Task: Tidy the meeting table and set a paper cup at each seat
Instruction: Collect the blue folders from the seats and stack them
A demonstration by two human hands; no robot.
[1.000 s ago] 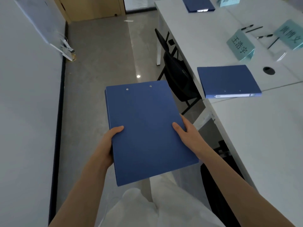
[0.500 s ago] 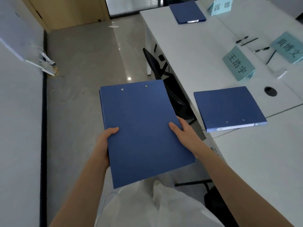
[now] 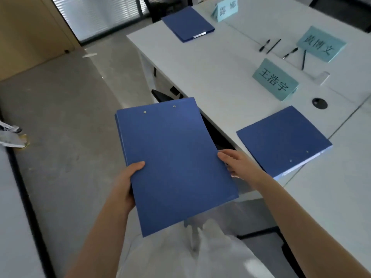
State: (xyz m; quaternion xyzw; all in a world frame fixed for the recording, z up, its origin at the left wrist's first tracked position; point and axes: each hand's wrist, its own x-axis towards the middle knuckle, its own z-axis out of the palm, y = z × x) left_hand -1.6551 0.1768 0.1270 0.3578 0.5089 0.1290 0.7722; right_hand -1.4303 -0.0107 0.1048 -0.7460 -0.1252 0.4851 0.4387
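Both hands carry a blue folder [image 3: 176,163] level over the floor beside the desk [image 3: 210,73]: the left hand [image 3: 128,183] and right hand [image 3: 239,165] each pinch a side edge, probably to lay it at a seat. Beyond lie two more folders, name cards and pens. No paper cup shows.

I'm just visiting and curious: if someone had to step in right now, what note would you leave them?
Left hand and right hand both grip the blue folder, held off the table's near edge.
Two more folders lie on the white table: one near, one at the far end, with name cards and pens.
No paper cups in view; setting them is still to do.
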